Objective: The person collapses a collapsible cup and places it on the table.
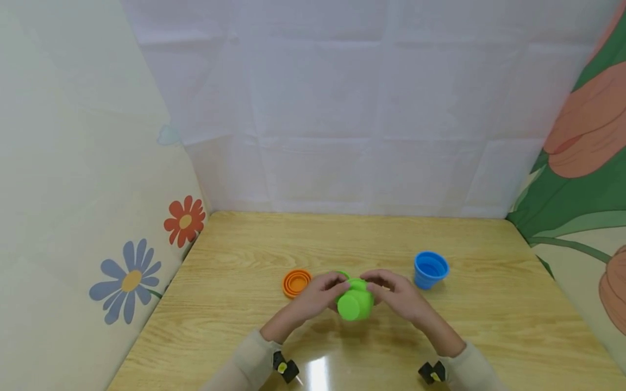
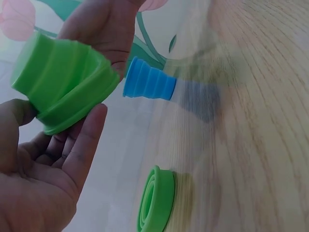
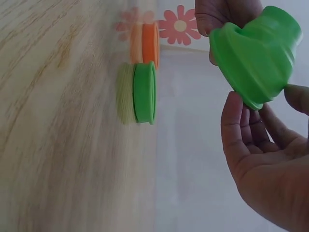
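Observation:
A green collapsible cup (image 1: pixel 355 305), stretched out with its narrow base toward me, is held off the table between both hands. My left hand (image 1: pixel 317 296) pinches its rim on one side, thumb on the outer wall, as the left wrist view shows. On the opposite side my right hand (image 1: pixel 400 297) grips the rim between thumb and fingers. The wall of the cup (image 3: pixel 260 53) looks bent and folded near the rim in the right wrist view. A second green collapsible cup (image 2: pixel 159 200), pressed flat, lies on the table beyond the hands.
Left of the hands an orange collapsible cup (image 1: pixel 297 283) lies flat. To the right stands an extended blue collapsible cup (image 1: pixel 430 269), mouth up. The wooden table (image 1: pixel 235 244) meets a white cloth (image 1: pixel 313 108) at the back and floral cloths at both sides.

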The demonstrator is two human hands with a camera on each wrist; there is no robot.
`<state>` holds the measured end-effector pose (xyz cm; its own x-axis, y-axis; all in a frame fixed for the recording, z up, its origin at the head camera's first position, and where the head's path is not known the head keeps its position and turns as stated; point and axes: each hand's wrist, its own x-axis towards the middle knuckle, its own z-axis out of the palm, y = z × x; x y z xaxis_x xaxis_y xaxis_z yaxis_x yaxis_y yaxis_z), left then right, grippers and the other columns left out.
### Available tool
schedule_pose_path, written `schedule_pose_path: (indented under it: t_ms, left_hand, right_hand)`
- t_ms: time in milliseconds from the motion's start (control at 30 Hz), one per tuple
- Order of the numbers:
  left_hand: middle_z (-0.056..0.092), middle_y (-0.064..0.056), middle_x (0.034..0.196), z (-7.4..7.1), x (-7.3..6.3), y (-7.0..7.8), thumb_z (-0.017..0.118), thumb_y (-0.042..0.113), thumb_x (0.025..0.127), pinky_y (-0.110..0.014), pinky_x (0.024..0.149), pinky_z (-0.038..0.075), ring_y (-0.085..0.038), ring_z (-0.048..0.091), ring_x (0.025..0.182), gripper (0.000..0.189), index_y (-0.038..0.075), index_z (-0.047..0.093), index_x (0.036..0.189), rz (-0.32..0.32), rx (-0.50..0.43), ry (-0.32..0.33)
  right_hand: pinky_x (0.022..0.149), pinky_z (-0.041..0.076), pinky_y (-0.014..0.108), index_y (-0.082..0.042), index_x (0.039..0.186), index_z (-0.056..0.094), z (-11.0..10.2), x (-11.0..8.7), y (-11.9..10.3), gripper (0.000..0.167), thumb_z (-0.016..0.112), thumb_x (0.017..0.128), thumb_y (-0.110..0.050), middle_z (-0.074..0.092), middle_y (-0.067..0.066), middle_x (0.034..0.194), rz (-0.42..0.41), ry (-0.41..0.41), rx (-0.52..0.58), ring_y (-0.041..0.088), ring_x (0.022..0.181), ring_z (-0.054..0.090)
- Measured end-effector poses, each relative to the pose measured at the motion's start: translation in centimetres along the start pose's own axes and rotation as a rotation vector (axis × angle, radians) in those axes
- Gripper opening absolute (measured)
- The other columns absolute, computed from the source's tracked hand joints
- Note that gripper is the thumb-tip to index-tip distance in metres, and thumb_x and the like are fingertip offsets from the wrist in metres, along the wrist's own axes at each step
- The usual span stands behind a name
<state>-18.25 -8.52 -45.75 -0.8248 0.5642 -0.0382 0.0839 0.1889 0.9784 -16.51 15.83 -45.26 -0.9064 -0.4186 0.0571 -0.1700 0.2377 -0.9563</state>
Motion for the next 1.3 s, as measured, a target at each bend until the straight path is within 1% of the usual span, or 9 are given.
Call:
schedule_pose_path:
  t_ms: [133, 233, 367, 533, 733, 867, 1000, 1100, 1300]
  left_hand:
    - [0.065, -0.01, 0.107, -0.11, 0.03, 0.12, 0.052, 0.031, 0.107, -0.053, 0.081, 0.061, -0.016, 0.064, 0.088, 0.036, 0.0, 0.06, 0.123, 0.002, -0.033, 0.073]
    - [0.064, -0.011, 0.109, -0.18, 0.02, 0.18, 0.051, 0.031, 0.108, -0.052, 0.082, 0.061, -0.016, 0.064, 0.089, 0.038, 0.0, 0.058, 0.128, -0.008, -0.041, 0.088]
    - [0.065, -0.012, 0.113, -0.24, -0.06, 0.23, 0.05, 0.027, 0.108, -0.046, 0.083, 0.061, -0.016, 0.064, 0.093, 0.036, 0.0, 0.056, 0.132, -0.001, -0.004, 0.038]
    - [0.065, -0.011, 0.11, -0.24, -0.06, 0.09, 0.053, 0.024, 0.107, -0.042, 0.082, 0.062, -0.017, 0.066, 0.093, 0.035, 0.001, 0.056, 0.133, 0.001, 0.018, -0.03]
    - [0.063, -0.011, 0.104, -0.07, 0.1, 0.01, 0.058, 0.024, 0.105, -0.046, 0.076, 0.063, -0.018, 0.066, 0.087, 0.036, 0.004, 0.056, 0.134, -0.015, 0.029, -0.053]
    - [0.064, -0.011, 0.106, 0.06, 0.05, 0.23, 0.056, 0.023, 0.106, -0.049, 0.076, 0.063, -0.019, 0.067, 0.086, 0.034, 0.003, 0.056, 0.133, -0.006, 0.029, -0.054]
    - [0.065, -0.014, 0.11, 0.02, 0.13, 0.25, 0.052, 0.022, 0.108, -0.052, 0.08, 0.062, -0.02, 0.067, 0.091, 0.034, 0.002, 0.053, 0.136, 0.014, -0.006, -0.014]
    - [0.065, -0.016, 0.113, -0.03, 0.24, 0.17, 0.05, 0.022, 0.108, -0.052, 0.082, 0.061, -0.021, 0.067, 0.095, 0.035, 0.001, 0.05, 0.137, 0.013, -0.031, 0.033]
    - [0.067, -0.017, 0.118, 0.0, 0.1, 0.21, 0.051, 0.023, 0.108, -0.048, 0.083, 0.062, -0.023, 0.068, 0.1, 0.036, 0.001, 0.051, 0.136, -0.011, -0.046, 0.073]
  right_hand:
    - [0.086, 0.06, 0.047, -0.002, 0.141, 0.054, -0.1, -0.02, 0.24, 0.043, 0.057, 0.105, -0.026, 0.062, 0.018, 0.13, 0.003, 0.006, 0.071, 0.023, 0.107, 0.065]
    - [0.087, 0.058, 0.055, -0.001, 0.142, 0.052, -0.16, -0.03, 0.43, 0.044, 0.059, 0.104, -0.022, 0.061, 0.021, 0.128, -0.025, -0.009, 0.098, 0.024, 0.108, 0.064]
    - [0.086, 0.06, 0.047, 0.001, 0.142, 0.052, -0.19, -0.03, 0.5, 0.044, 0.059, 0.104, -0.019, 0.061, 0.021, 0.124, -0.045, -0.01, 0.075, 0.026, 0.109, 0.062]
    - [0.086, 0.058, 0.032, 0.002, 0.14, 0.054, -0.17, -0.06, 0.44, 0.043, 0.06, 0.104, -0.021, 0.062, 0.019, 0.13, -0.009, 0.002, 0.032, 0.029, 0.114, 0.058]
    - [0.093, 0.054, 0.035, -0.004, 0.136, 0.06, -0.05, -0.12, 0.35, 0.039, 0.062, 0.102, -0.024, 0.063, 0.014, 0.132, 0.005, 0.009, -0.016, 0.03, 0.118, 0.057]
    - [0.096, 0.054, 0.039, -0.005, 0.137, 0.06, -0.04, -0.09, 0.48, 0.04, 0.061, 0.103, -0.027, 0.062, 0.015, 0.134, 0.023, 0.007, 0.008, 0.032, 0.121, 0.057]
    - [0.093, 0.056, 0.036, -0.004, 0.143, 0.054, -0.29, -0.03, 0.67, 0.045, 0.057, 0.105, -0.028, 0.059, 0.018, 0.138, 0.031, -0.015, 0.09, 0.027, 0.117, 0.061]
    - [0.093, 0.056, 0.035, -0.001, 0.147, 0.048, -0.52, -0.05, 0.79, 0.048, 0.056, 0.106, -0.024, 0.056, 0.023, 0.14, -0.003, -0.043, 0.134, 0.021, 0.115, 0.062]
    - [0.094, 0.056, 0.031, 0.003, 0.148, 0.045, -0.72, -0.17, 0.89, 0.051, 0.059, 0.104, -0.017, 0.056, 0.026, 0.136, -0.044, -0.053, 0.13, 0.022, 0.117, 0.06]
